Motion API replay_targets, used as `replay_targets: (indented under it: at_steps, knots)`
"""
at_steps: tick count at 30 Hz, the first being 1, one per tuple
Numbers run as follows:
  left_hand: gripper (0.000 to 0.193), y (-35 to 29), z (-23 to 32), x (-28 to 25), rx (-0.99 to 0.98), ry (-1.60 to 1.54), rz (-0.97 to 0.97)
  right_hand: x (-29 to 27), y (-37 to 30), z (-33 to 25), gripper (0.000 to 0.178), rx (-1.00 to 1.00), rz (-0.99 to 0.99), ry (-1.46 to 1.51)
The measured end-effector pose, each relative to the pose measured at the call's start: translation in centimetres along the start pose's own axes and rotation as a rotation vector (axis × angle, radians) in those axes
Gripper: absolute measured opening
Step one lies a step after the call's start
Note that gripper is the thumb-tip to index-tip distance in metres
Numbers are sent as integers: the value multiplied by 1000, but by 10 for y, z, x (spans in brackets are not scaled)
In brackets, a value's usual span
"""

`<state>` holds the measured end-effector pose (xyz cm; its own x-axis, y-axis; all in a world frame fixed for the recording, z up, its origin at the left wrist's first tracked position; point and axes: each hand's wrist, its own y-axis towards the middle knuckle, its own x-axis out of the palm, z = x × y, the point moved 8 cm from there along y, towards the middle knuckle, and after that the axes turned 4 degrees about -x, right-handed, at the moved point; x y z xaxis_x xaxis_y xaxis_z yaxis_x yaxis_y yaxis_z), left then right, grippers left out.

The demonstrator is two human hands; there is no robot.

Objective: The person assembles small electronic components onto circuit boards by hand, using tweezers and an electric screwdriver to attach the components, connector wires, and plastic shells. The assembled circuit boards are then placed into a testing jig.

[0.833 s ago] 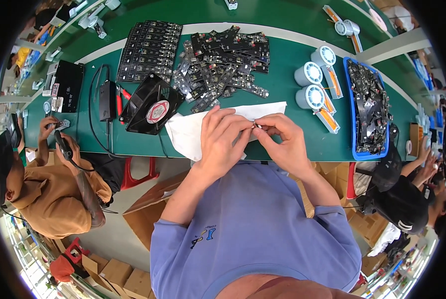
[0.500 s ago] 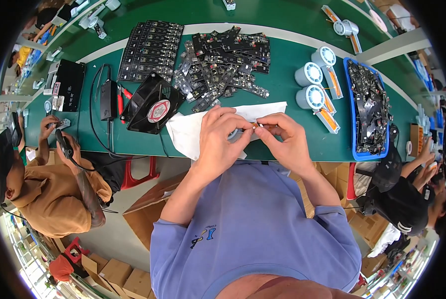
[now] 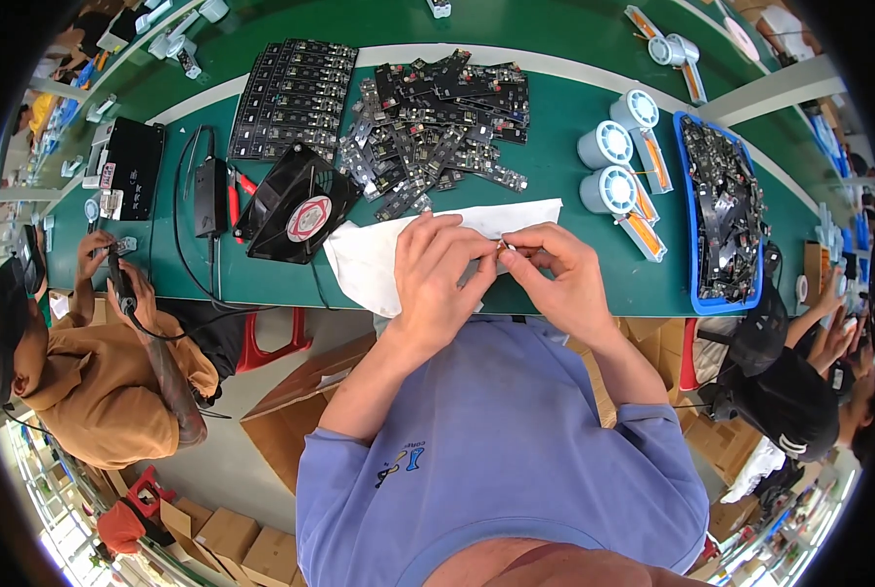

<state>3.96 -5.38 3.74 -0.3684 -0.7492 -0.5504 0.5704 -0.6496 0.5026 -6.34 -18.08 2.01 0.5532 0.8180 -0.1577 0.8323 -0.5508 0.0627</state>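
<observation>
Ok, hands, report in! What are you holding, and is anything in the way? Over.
Left hand and right hand pinching at one small part. Hands mostly hide it. White sheet underneath, not blocking.

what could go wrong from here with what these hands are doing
The small part at the fingers of the left hand and right hand is tiny, so it could slip and get lost.

The loose circuit boards lie just beyond the left hand, so a knuckle might nudge them.

The white cloth reaches close to the black fan and might catch on it.
</observation>
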Motion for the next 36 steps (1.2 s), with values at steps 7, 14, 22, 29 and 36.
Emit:
replay_targets:
  at_steps: [7, 14, 22, 29, 36]
  knots:
    - [20, 3, -2, -1, 51, 34, 17, 4, 9, -15, 20, -171, -80, -262]
    - [22, 5, 2, -3, 89, 69, 12, 11, 8, -28, 20, -348, -29, -484]
    - [22, -9, 6, 1, 91, 51, 37, 10, -3, -23, 19, -411, -51, -560]
    - [16, -10, 1, 3, 90, 49, 64, 14, 4, -32, 18, -479, -84, -546]
    - [15, -10, 0, 3, 85, 27, 51, 18, 9, -37, 16, -573, -163, -581]
